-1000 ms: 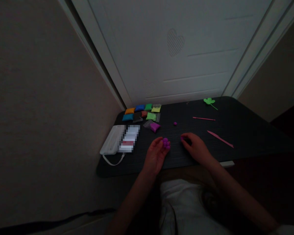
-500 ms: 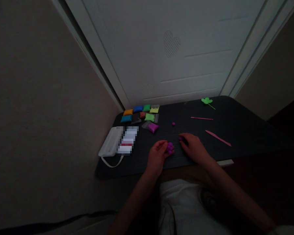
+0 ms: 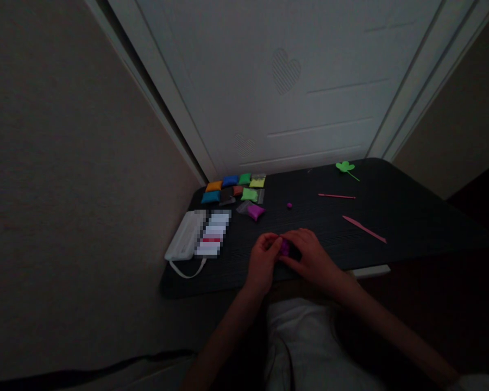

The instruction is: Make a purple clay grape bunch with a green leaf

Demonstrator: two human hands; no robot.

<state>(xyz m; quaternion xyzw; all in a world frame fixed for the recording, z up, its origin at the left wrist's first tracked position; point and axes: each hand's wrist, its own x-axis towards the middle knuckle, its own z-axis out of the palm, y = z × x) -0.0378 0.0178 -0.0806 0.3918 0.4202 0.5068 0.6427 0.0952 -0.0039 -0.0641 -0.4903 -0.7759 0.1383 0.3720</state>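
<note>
R hand (image 3: 313, 256) moved in to purple clump's (image 3: 285, 248) right, can't tell its grip; L hand (image 3: 262, 260) pinches clump's left, prob. soft, light, so hold edges gently.

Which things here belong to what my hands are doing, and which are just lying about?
Probably in use:
purple cluster, between left hand and right hand
loose purple ball
purple packet

Probably idle:
pink knife
thin pink tool
green clover shape
other coloured packets
white case
pixelated screen

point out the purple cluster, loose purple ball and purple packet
Purple cluster (image 3: 284, 247), head view, visible middle
Loose purple ball (image 3: 289, 206), head view, centre
Purple packet (image 3: 255, 212), head view, filled part
</note>
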